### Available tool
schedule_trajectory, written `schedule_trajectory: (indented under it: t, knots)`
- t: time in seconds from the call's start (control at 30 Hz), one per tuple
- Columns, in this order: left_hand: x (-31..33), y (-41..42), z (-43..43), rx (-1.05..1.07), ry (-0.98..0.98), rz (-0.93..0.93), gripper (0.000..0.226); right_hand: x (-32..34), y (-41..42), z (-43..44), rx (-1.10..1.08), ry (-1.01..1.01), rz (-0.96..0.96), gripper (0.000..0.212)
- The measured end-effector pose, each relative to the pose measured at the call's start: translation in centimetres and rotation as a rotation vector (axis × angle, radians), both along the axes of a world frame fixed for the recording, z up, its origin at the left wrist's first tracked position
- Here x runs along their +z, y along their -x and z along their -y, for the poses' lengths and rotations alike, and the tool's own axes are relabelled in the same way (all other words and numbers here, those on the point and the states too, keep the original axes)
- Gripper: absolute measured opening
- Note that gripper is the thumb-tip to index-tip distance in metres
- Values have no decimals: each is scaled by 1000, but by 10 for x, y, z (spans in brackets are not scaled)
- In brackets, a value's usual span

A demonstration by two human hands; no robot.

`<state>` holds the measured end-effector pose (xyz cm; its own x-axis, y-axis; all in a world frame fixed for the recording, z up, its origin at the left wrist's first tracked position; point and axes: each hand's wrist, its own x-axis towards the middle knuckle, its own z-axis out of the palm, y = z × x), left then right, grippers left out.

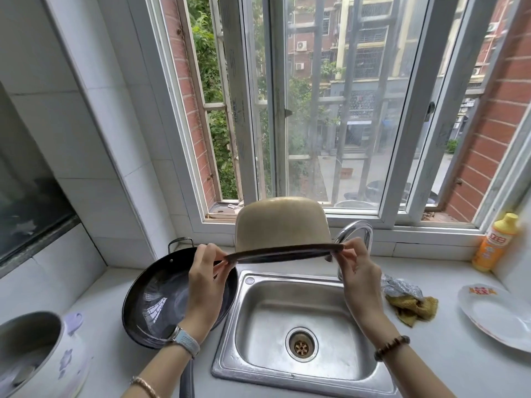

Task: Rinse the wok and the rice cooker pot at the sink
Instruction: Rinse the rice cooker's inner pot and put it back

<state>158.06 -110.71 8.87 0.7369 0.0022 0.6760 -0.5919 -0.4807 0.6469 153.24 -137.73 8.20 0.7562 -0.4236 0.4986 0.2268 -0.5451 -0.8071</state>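
Observation:
I hold the rice cooker pot (283, 225) upside down above the steel sink (298, 308), its beige bottom up and its dark rim level. My left hand (205, 271) pinches the rim's left edge; my right hand (355, 265) pinches its right edge. The black wok (161, 305) rests on the counter left of the sink, partly over the sink's rim, with its handle toward me. My left forearm hides part of the wok. The chrome faucet (359, 228) stands behind the pot, and no water runs from it.
A rice cooker body (37, 354) sits at the lower left. A yellow detergent bottle (497, 242), a white plate (497, 314) and a scrubbing cloth (411, 300) lie right of the sink. The window is directly behind.

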Motion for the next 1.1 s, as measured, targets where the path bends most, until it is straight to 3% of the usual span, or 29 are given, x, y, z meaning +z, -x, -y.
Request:
schedule_trajectory:
  t: [0.7,0.83,1.1]
  knots:
    - [-21,-2,-4,35,64,-171,19,-9,-5,0,33,27,-146,11]
    - [-18,-8,-4,47,171,-284,21,2,-13,-1,47,67,-156,11]
    - [-18,-12,-11,0,195,-500,28,18,-27,9,90,135,-243,14]
